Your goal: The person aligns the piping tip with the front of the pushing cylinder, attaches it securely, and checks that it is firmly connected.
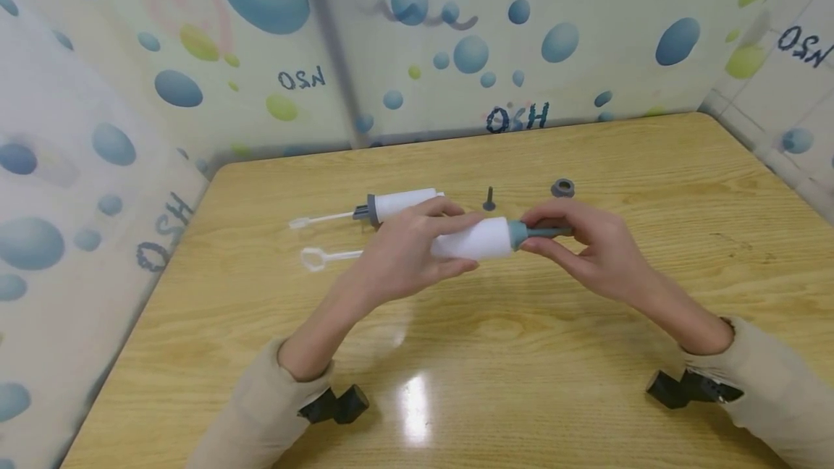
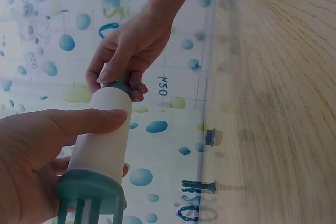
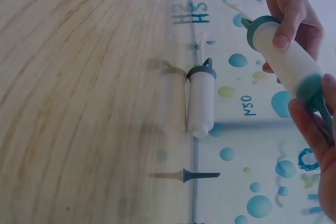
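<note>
Room nearside; dark nozzle [image 1: 490,201] behind tube [image 1: 478,239]

Room: indoors, a walled-in table space; whether home, workshop or studio cannot be told.
Walls: pale curtain-like sheeting [image 1: 352,49] behind the table and on both sides, printed with blue and green bubbles.
Lettering [image 1: 519,119]: "H2O", repeated, some reversed.
Tabletop [image 1: 521,382]: light wood-grain, glossy, catching a white glare [image 1: 415,411].

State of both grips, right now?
Left grip: closed, holding the white, cylindrical, plastic-looking tube.
Right grip: closed, pinching the slim, teal, plastic-looking nozzle at the tube's end.
</note>
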{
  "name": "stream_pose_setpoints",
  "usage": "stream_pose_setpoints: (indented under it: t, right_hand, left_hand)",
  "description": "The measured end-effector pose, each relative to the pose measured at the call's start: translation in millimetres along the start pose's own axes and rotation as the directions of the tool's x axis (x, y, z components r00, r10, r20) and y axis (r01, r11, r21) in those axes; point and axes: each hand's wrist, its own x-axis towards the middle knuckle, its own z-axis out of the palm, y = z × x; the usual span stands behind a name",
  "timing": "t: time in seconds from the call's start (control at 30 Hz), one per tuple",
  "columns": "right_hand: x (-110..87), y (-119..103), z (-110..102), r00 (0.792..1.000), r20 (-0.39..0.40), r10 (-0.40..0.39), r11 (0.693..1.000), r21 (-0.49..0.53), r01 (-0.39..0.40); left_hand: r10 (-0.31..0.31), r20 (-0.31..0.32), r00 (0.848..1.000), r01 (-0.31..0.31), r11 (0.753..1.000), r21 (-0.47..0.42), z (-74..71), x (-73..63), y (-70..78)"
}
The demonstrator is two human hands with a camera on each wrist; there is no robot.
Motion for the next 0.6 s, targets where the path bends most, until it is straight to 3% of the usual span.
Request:
stream_pose_setpoints:
  t: [0.33, 0.6]
  right_hand:
    - [0.6, 5.2, -3.2, 0.996, 0.069, -0.053, 0.999, 0.016, 0.052]
    - [-1.6, 5.0, -5.6, 0.995, 0.102, -0.008, 1.0, 0.02, 0.006]
  left_hand:
    - [0.009, -0.009, 1.0, -0.009, 1.0, 0.008, -0.3, -1.2, -2.4]
    - [0.025, 0.012, 1.0, -0.025, 1.0, -0.004, 0.9, -0.4, -0.9]
